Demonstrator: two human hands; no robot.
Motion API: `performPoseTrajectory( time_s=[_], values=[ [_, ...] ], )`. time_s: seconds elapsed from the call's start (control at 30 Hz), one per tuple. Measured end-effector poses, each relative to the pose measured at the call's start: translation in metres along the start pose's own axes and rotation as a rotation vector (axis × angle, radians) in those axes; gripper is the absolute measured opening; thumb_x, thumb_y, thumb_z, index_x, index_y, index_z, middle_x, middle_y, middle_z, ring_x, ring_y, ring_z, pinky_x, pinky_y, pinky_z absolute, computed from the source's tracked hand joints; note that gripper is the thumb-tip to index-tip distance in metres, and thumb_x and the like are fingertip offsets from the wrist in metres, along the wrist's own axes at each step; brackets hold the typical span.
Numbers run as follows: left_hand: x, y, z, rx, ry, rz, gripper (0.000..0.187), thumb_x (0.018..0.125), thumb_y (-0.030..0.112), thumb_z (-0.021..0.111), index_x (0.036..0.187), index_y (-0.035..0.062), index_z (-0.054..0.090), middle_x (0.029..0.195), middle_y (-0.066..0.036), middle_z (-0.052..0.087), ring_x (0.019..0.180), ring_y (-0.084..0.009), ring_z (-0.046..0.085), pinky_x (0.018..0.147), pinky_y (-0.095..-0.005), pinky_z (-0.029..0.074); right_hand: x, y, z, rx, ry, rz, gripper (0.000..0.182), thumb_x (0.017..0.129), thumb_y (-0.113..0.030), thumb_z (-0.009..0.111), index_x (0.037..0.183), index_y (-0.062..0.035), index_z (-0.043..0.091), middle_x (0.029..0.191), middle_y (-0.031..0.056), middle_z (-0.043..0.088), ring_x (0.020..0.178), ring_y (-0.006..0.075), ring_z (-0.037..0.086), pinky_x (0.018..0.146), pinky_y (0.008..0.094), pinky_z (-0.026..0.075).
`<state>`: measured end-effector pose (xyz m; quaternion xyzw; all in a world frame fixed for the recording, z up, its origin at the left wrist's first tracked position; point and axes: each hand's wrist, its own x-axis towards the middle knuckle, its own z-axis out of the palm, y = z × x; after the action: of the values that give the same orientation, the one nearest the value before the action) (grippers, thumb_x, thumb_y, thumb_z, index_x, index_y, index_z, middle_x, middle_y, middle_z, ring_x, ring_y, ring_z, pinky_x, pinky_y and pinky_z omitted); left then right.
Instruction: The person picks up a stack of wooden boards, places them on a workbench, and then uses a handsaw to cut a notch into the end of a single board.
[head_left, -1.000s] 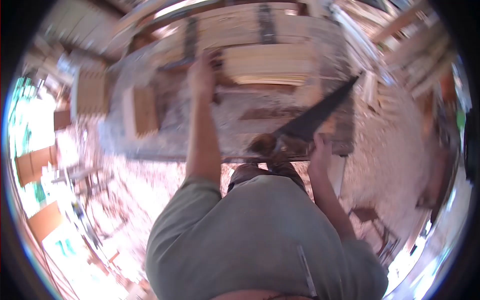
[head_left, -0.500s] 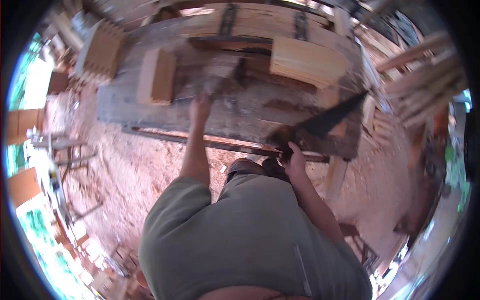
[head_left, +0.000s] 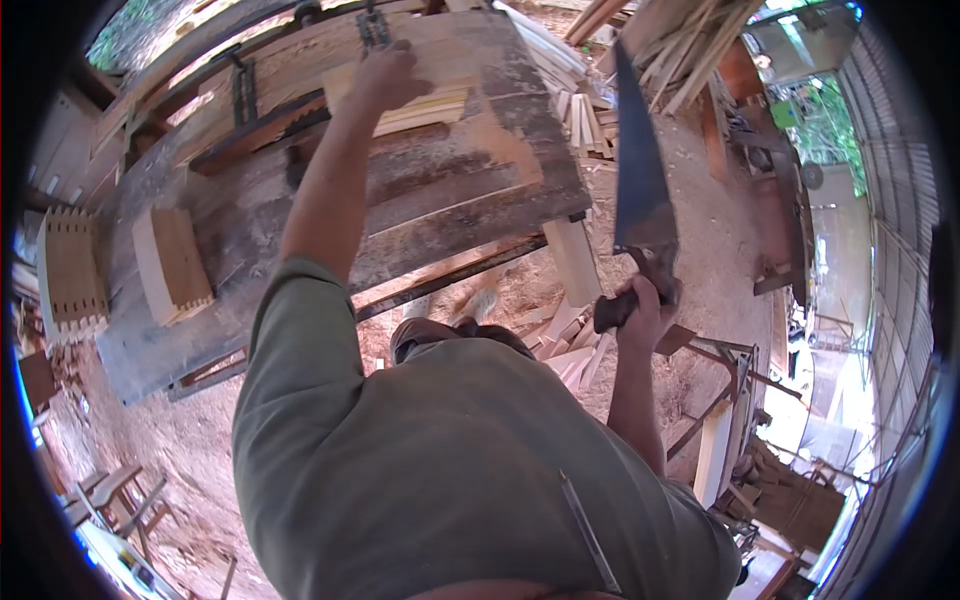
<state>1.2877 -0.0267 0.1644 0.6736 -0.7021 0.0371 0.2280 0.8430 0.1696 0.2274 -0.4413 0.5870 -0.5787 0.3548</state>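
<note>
My right hand [head_left: 648, 312] is closed round the handle of a handsaw [head_left: 642, 165], whose dark blade points up and away beyond the right end of the workbench [head_left: 440, 160]. My left hand [head_left: 388, 78] reaches across the bench, fingers slightly bent and thumb apart, with nothing in it. It overlaps the pale stacked boards [head_left: 425, 110] near the bench's far side. Part of the stack is hidden behind my forearm. To the left stand a pale block with a notched end [head_left: 172, 262] and another board piece with finger-like cuts [head_left: 72, 275].
Two dark metal clamps [head_left: 243, 90] sit along the bench's far edge. Long wood strips [head_left: 700, 45] lean at the upper right. Offcuts [head_left: 572, 345] lie on the sawdust-covered floor, and a metal-framed stand [head_left: 735, 370] is to my right.
My view has turned to the right. The handsaw has swung from low over the bench to upright beside it. My left hand has moved from the near middle to the stacked boards.
</note>
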Motion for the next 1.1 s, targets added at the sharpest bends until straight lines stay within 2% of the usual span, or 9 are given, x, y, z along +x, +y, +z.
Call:
performPoseTrajectory(
  time_s=[0.17, 0.23, 0.37, 0.5, 0.57, 0.7, 0.77, 0.97, 1.1],
  values=[
    [-0.013, 0.048, -0.032, -0.075, 0.088, -0.033, 0.060, 0.079, 0.043, 0.078, 0.115, -0.0043, 0.066, 0.125, -0.020, 0.062, 0.113, -0.0304, 0.063, 0.095, -0.0473, 0.050, -0.022, 0.002, -0.066, 0.266, -0.078, 0.007, 0.033, 0.083, 0.003, 0.058, 0.116, 0.0023, 0.049, 0.081, 0.0128, 0.061, 0.080, 0.0193, 0.060, 0.074, 0.0358, 0.052],
    [-0.041, 0.118, -0.069, -0.522, -0.340, -0.291, 0.072, 0.080, 0.044, 0.078, 0.125, -0.0079, 0.058, 0.126, -0.025, 0.060, 0.115, -0.0316, 0.062, 0.097, -0.0476, 0.050, -0.033, 0.021, -0.092, 0.351, -0.180, 0.023, 0.027, 0.088, -0.004, 0.055, 0.115, 0.0008, 0.052, 0.081, 0.0121, 0.060, 0.078, 0.0199, 0.059, 0.074, 0.0371, 0.052],
    [-0.132, 0.193, 0.033, -0.299, -0.409, -0.065, 0.073, 0.086, 0.045, 0.070, 0.135, -0.0048, 0.050, 0.134, -0.030, 0.053, 0.127, -0.0454, 0.049, 0.111, -0.0538, 0.037, -0.048, 0.042, -0.105, 0.353, -0.155, 0.194, 0.025, 0.096, -0.016, 0.053, 0.114, 0.0012, 0.054, 0.077, 0.0096, 0.058, 0.069, 0.0183, 0.057, 0.069, 0.0358, 0.051],
    [-0.190, 0.192, 0.121, -0.090, -0.284, 0.036, 0.060, 0.092, 0.041, 0.065, 0.134, -0.0012, 0.055, 0.146, -0.022, 0.049, 0.136, -0.0405, 0.044, 0.118, -0.0543, 0.026, -0.049, 0.063, -0.131, 0.262, -0.289, 0.230, 0.028, 0.097, -0.017, 0.055, 0.118, 0.0002, 0.054, 0.078, 0.0087, 0.059, 0.068, 0.0165, 0.057, 0.065, 0.0327, 0.051],
    [-0.196, 0.188, 0.142, 0.029, -0.034, 0.053, 0.052, 0.095, 0.038, 0.061, 0.132, 0.0014, 0.058, 0.152, -0.013, 0.045, 0.140, -0.0363, 0.042, 0.119, -0.0531, 0.026, -0.049, 0.074, -0.145, 0.316, -0.290, 0.316, 0.029, 0.095, -0.011, 0.056, 0.121, 0.0010, 0.053, 0.079, 0.0074, 0.059, 0.068, 0.0147, 0.057, 0.065, 0.0320, 0.051],
    [-0.185, 0.184, 0.146, 0.042, -0.097, 0.134, 0.049, 0.097, 0.035, 0.058, 0.134, 0.0027, 0.057, 0.150, -0.011, 0.047, 0.141, -0.0320, 0.041, 0.119, -0.0508, 0.028, -0.041, 0.098, -0.166, 0.168, -0.486, 0.263, 0.031, 0.094, -0.005, 0.056, 0.124, 0.0016, 0.052, 0.086, 0.0065, 0.058, 0.070, 0.0141, 0.056, 0.066, 0.0333, 0.053],
    [-0.186, 0.183, 0.146, 0.018, -0.017, 0.153, 0.042, 0.098, 0.035, 0.057, 0.120, 0.0005, 0.066, 0.150, -0.012, 0.047, 0.140, -0.0317, 0.043, 0.118, -0.0473, 0.031, -0.045, 0.103, -0.162, 0.181, -0.478, 0.336, 0.053, 0.091, -0.003, 0.061, 0.142, 0.0047, 0.045, 0.087, 0.0022, 0.060, 0.071, 0.0063, 0.054, 0.063, 0.0219, 0.046],
    [-0.182, 0.179, 0.143, -0.015, -0.052, 0.168, 0.036, 0.102, 0.032, 0.054, 0.109, 0.0008, 0.070, 0.152, -0.012, 0.045, 0.140, -0.0329, 0.043, 0.117, -0.0465, 0.033, -0.047, 0.112, -0.124, 0.088, -0.531, 0.285, 0.057, 0.093, -0.004, 0.061, 0.146, 0.0064, 0.040, 0.110, 0.0045, 0.062, 0.088, 0.0067, 0.056, 0.075, 0.0219, 0.047],
    [-0.162, 0.181, 0.146, -0.064, -0.070, 0.018, 0.049, 0.103, 0.046, 0.044, 0.113, 0.0081, 0.073, 0.155, -0.012, 0.041, 0.145, -0.0357, 0.034, 0.120, -0.0534, 0.020, -0.041, 0.120, -0.100, -0.034, -0.566, 0.187, 0.061, 0.094, -0.006, 0.063, 0.147, 0.0070, 0.037, 0.124, 0.0109, 0.062, 0.101, 0.0094, 0.059, 0.087, 0.0248, 0.049]
  ],
)
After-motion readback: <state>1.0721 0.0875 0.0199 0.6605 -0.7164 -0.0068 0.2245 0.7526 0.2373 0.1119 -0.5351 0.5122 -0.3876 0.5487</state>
